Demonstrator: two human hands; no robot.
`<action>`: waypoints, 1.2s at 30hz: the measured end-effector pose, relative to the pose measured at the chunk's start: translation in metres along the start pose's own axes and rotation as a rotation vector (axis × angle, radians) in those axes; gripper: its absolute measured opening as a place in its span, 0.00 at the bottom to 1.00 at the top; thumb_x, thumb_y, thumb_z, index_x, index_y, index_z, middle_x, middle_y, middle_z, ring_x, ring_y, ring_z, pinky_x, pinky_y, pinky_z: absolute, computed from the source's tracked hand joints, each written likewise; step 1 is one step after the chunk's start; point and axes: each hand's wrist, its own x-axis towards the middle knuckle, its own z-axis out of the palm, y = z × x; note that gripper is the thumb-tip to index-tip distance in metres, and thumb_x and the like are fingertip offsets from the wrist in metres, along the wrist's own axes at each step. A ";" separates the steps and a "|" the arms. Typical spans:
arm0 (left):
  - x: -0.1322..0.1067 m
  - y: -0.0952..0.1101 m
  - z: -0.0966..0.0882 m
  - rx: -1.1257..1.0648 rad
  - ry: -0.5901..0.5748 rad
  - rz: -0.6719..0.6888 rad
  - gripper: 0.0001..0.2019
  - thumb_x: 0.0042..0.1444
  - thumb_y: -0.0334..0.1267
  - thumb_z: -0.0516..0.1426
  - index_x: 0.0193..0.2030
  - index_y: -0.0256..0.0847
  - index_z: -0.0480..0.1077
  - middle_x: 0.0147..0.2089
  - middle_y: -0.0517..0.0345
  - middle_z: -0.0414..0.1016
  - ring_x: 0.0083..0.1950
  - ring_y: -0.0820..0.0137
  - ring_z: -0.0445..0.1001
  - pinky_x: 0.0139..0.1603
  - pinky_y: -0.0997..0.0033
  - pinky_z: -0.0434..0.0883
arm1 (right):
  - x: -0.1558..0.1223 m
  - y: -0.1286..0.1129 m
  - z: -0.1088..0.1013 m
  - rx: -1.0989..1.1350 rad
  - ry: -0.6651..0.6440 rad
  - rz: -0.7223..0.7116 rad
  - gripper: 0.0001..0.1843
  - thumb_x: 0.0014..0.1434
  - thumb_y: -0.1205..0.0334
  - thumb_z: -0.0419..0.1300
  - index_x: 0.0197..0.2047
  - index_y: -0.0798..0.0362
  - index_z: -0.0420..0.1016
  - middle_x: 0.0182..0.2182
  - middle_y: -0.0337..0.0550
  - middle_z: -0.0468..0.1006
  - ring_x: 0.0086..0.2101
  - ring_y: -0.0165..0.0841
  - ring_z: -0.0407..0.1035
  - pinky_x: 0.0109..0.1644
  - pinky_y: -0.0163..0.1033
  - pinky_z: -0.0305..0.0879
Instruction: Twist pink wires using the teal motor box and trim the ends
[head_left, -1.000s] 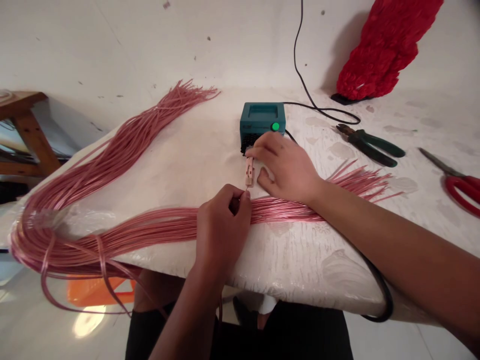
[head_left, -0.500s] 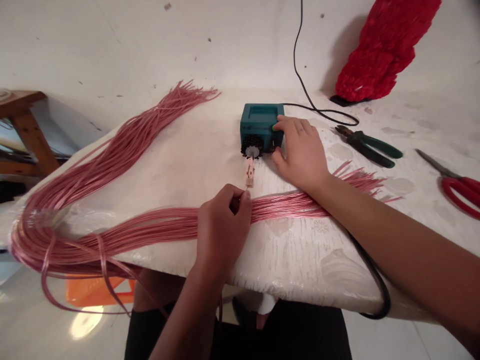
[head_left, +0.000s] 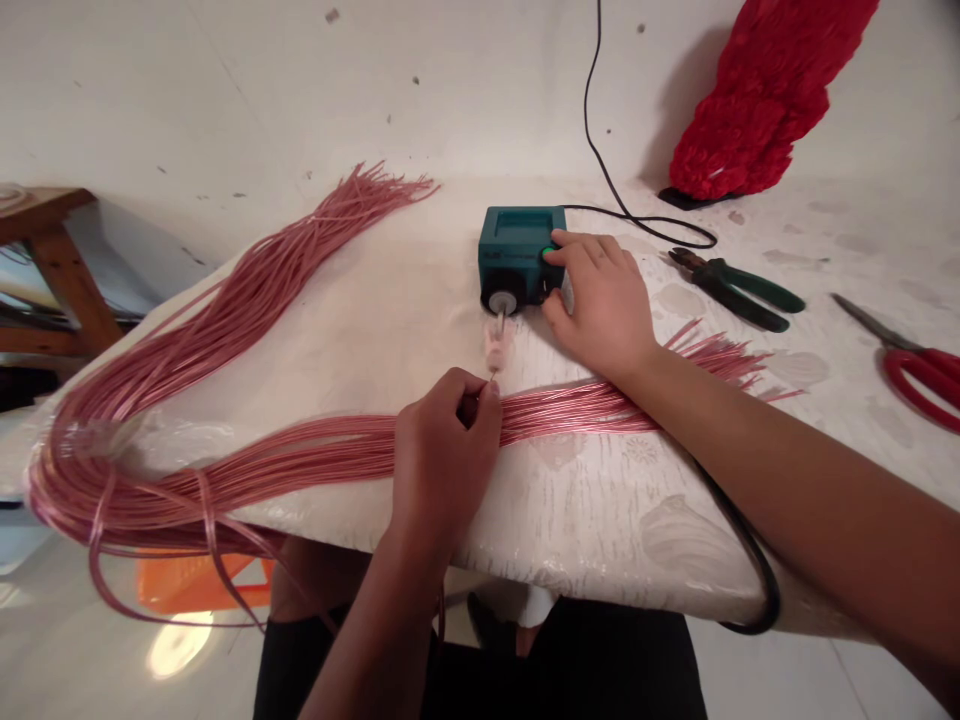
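Dozens of pink wires [head_left: 225, 300] sprawl across the table [head_left: 570, 520], nearly all lying in the long hank, just one wire [head_left: 495, 378] up at the teal box [head_left: 521, 240] so far! Right hand [head_left: 604, 300] spread, a fingertip on the green button [head_left: 550, 252]; left hand [head_left: 442, 450] pinching that wire, its blurred pale connector [head_left: 496, 345] sitting between those fingers and the grey disc [head_left: 502, 302].
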 end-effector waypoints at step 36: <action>-0.014 0.002 -0.026 -0.121 -0.045 -0.015 0.07 0.58 0.36 0.59 0.30 0.43 0.74 0.21 0.66 0.71 0.24 0.74 0.68 0.27 0.74 0.64 | -0.004 -0.010 -0.009 0.141 -0.094 -0.372 0.14 0.63 0.67 0.51 0.51 0.49 0.68 0.53 0.50 0.73 0.53 0.47 0.65 0.55 0.56 0.58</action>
